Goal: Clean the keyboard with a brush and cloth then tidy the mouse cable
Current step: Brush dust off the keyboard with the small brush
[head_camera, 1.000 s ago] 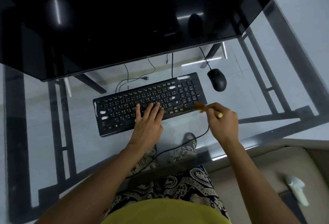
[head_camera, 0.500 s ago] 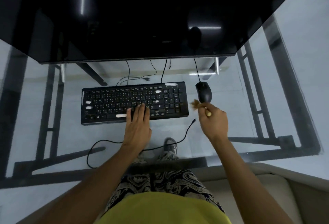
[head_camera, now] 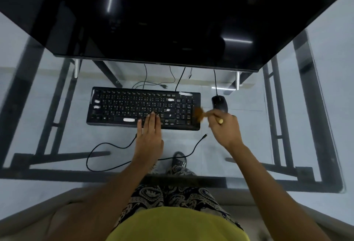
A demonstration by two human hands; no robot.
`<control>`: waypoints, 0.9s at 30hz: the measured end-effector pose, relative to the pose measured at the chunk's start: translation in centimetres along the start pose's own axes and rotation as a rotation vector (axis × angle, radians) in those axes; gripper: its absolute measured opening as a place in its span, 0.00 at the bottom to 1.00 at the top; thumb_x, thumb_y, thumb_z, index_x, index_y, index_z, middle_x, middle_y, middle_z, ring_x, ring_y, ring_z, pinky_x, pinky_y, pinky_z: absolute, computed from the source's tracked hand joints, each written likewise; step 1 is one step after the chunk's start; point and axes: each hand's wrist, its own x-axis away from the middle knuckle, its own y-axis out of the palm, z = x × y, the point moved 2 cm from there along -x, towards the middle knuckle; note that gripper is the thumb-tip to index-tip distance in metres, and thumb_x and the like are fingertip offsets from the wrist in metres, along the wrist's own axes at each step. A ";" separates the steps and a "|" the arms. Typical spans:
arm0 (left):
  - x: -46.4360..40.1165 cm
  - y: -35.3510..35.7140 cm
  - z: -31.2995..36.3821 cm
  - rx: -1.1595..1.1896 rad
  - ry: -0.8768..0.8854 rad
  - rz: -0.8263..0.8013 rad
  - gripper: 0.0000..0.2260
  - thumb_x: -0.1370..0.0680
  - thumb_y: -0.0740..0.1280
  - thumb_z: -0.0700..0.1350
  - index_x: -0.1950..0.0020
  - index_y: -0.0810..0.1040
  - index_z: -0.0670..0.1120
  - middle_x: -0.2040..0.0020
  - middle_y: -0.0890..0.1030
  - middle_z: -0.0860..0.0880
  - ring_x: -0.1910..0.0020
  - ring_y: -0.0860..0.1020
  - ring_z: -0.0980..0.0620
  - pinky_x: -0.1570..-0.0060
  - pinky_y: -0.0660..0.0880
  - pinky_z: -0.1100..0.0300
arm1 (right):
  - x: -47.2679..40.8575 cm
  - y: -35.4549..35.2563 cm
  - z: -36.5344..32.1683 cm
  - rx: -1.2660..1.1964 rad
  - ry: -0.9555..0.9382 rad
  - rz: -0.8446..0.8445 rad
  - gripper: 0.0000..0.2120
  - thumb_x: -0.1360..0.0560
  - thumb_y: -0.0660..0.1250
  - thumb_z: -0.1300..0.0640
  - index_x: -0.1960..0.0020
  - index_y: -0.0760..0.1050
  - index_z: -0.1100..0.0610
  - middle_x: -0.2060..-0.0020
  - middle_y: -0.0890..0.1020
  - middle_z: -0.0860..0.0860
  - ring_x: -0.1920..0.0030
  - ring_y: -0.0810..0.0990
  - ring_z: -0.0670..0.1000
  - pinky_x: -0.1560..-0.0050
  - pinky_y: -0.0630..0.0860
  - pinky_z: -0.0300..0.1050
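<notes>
Clenched around a brush (head_camera: 203,114), the right hand (head_camera: 225,128) holds its brown bristles at the right end of the black keyboard (head_camera: 134,106), over the number pad. Flat and open, the left hand (head_camera: 150,135) presses its fingers on the near row of keys, gripping nothing. Just right of the keyboard sits the mouse (head_camera: 220,103), its cable running far under the monitor (head_camera: 172,14). Another loose cable (head_camera: 107,147) loops across the glass desk (head_camera: 57,135) near the person.

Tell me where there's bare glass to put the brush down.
Bare glass left of the keyboard, and right of the mouse toward the desk frame. Crowded in front: left hand, loose cable, right hand holding the brush.
</notes>
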 end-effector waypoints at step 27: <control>-0.2 -0.4 -1.5 0.013 0.040 0.061 0.30 0.31 0.70 0.47 0.31 0.69 0.38 0.33 0.72 0.38 0.35 0.71 0.40 0.30 0.61 0.38 | -2.4 1.0 -1.6 -0.100 0.036 0.077 0.12 0.23 0.61 0.61 0.50 0.83 0.52 0.59 0.85 0.51 0.62 0.82 0.51 0.61 0.77 0.42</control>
